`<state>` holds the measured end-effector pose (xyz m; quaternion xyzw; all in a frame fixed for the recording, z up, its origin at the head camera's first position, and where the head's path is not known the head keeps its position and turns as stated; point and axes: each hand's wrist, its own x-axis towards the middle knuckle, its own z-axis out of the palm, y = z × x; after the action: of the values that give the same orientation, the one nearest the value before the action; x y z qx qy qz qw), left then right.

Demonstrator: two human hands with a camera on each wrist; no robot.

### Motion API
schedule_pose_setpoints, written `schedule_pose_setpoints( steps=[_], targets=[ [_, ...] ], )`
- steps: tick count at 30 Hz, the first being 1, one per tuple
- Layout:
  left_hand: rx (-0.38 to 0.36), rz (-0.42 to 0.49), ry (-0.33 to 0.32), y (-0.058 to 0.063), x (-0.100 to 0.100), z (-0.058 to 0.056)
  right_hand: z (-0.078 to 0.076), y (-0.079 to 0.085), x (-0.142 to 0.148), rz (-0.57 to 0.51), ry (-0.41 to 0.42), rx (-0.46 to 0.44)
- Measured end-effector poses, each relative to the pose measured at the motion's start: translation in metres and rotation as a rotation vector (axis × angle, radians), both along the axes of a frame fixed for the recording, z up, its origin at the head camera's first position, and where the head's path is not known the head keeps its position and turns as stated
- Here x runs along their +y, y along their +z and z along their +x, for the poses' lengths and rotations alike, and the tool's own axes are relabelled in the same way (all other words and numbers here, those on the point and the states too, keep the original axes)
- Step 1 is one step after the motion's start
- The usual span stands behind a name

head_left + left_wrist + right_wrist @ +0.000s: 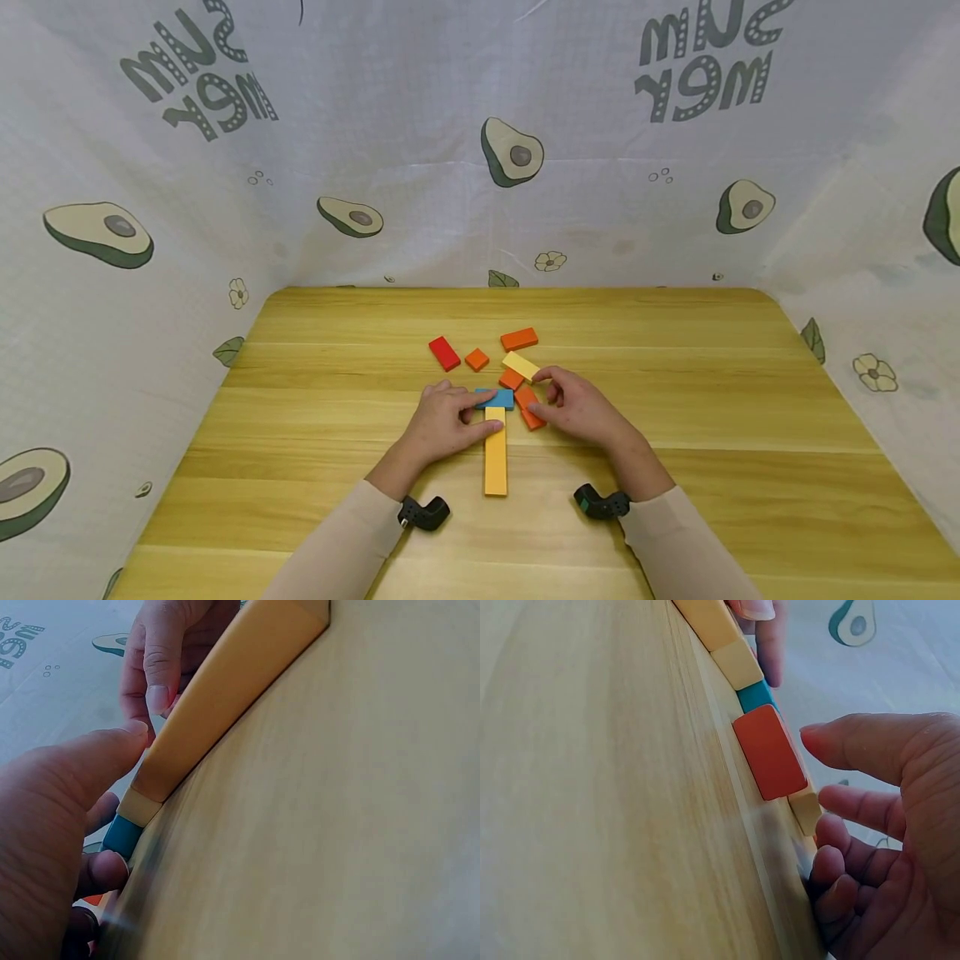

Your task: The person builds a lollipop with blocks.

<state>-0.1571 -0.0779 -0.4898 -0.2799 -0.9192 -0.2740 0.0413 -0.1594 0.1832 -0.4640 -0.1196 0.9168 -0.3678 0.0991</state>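
Observation:
My left hand (445, 421) reaches in from the left, its index finger lying over a blue block (506, 401) and its thumb at the upper part of a yellow strip of blocks (496, 471). The strip runs toward me from the blue block, forming a T. Just right of them my right hand (585, 410) has its thumb at an orange block (533, 419) and its index fingertip by a pale yellow block (517, 364). Seen from the right wrist, a gap parts thumb and index finger, with an orange-red block (771, 752) in front of them.
Behind the hands lie a red block (444, 354), a small orange block (477, 360) and a longer orange block (519, 339). Another orange piece (511, 380) sits beside the pale yellow one. A printed cloth (420, 192) hangs round the wooden table (675, 333).

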Motion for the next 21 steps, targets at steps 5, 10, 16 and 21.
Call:
schedule_pose_setpoints(
  steps=[5, 10, 16, 21],
  targets=[
    [-0.01, 0.009, 0.0, 0.0, 0.0, 0.0, 0.0, 0.0, 0.0, 0.005, 0.0, 0.001],
    [-0.019, 0.009, -0.006, -0.002, 0.0, 0.0, 0.0, 0.002, 0.001, 0.026, -0.018, -0.028],
    [-0.034, 0.011, -0.014, -0.003, -0.001, 0.0, 0.003, 0.007, 0.001, 0.068, 0.003, -0.088],
    [-0.04, 0.015, -0.014, -0.002, -0.001, 0.0, 0.005, 0.01, 0.001, 0.074, 0.038, -0.104]
  ],
)
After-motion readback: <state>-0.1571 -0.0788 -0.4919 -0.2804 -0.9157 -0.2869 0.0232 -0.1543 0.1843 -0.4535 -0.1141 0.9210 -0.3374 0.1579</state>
